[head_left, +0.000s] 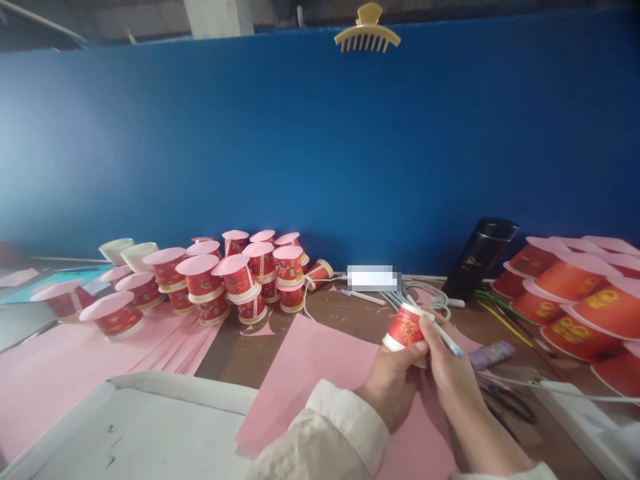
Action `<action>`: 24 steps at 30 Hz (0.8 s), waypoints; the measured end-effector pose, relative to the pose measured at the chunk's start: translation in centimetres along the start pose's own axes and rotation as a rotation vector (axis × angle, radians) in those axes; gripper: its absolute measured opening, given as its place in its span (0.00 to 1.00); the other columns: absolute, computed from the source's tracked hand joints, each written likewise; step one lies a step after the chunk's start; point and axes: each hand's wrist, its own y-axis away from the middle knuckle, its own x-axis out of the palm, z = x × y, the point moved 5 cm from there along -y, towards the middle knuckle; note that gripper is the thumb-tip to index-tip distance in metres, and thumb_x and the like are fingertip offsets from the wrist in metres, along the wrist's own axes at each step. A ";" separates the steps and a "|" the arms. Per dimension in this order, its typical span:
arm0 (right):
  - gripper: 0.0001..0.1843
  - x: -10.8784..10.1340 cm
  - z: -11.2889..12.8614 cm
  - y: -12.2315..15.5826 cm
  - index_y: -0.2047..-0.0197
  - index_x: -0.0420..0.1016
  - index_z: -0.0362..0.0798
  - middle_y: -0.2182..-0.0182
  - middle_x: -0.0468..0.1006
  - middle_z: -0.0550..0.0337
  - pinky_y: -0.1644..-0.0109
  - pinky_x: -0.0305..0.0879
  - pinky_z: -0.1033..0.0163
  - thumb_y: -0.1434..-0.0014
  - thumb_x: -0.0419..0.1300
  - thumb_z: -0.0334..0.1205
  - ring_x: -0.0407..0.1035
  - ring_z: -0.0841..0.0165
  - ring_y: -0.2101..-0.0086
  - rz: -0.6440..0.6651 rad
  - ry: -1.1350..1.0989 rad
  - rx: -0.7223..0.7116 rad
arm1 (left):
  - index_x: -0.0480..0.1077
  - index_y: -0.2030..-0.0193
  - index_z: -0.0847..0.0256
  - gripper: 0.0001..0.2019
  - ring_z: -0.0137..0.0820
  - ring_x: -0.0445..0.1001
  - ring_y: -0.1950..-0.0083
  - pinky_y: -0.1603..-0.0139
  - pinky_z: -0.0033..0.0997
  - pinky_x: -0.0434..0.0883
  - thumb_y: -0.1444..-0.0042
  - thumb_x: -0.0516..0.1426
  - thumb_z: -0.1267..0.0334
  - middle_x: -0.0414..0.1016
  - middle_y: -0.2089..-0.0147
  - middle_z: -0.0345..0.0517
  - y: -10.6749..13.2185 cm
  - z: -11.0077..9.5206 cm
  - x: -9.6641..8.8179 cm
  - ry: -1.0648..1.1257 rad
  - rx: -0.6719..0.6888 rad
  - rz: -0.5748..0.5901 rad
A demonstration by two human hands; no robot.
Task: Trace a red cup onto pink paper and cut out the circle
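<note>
A red paper cup (406,327) with gold patterns and white rims is gripped in my left hand (395,380), tilted above the pink paper sheet (305,380). My right hand (445,357) is closed around a white pen (450,340) with a blue end, its fingers against the cup's right side. The cup's far side and part of the pen are hidden by my fingers. Beneath my wrists the pink sheet lies partly over a white box lid or tray (185,427).
Red cups topped with pink discs (233,273) are stacked at left, larger red ones (570,293) at right. A black flask (480,260) leans near the blue partition (320,147). Scissors (510,403), a purple tube (493,355), cables and a power strip (575,407) lie at right.
</note>
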 end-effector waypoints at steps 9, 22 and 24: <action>0.30 -1.4 3.9 1.0 0.36 0.66 0.49 0.47 0.75 0.47 0.50 0.69 0.50 0.34 0.50 0.57 0.73 0.58 0.54 -0.202 0.205 -0.148 | 0.76 0.52 0.63 0.21 0.42 0.73 0.44 0.38 0.38 0.63 0.55 0.68 0.65 0.78 0.51 0.53 -1.4 -0.5 -2.7 0.075 0.074 -0.173; 0.16 1.0 4.6 1.4 0.47 0.75 0.47 0.56 0.80 0.50 0.50 0.70 0.50 0.35 0.56 0.44 0.75 0.58 0.57 -0.058 0.336 -0.529 | 0.76 0.50 0.65 0.22 0.46 0.69 0.38 0.34 0.39 0.61 0.54 0.67 0.63 0.77 0.45 0.54 -2.3 -1.6 -3.2 0.085 0.126 -0.188; 0.16 0.8 4.0 1.6 0.49 0.75 0.47 0.58 0.80 0.50 0.51 0.70 0.50 0.35 0.57 0.45 0.75 0.58 0.57 -0.049 0.337 -0.514 | 0.76 0.52 0.64 0.21 0.45 0.70 0.39 0.35 0.39 0.62 0.55 0.68 0.64 0.78 0.47 0.53 -2.4 -1.5 -3.6 0.096 0.137 -0.223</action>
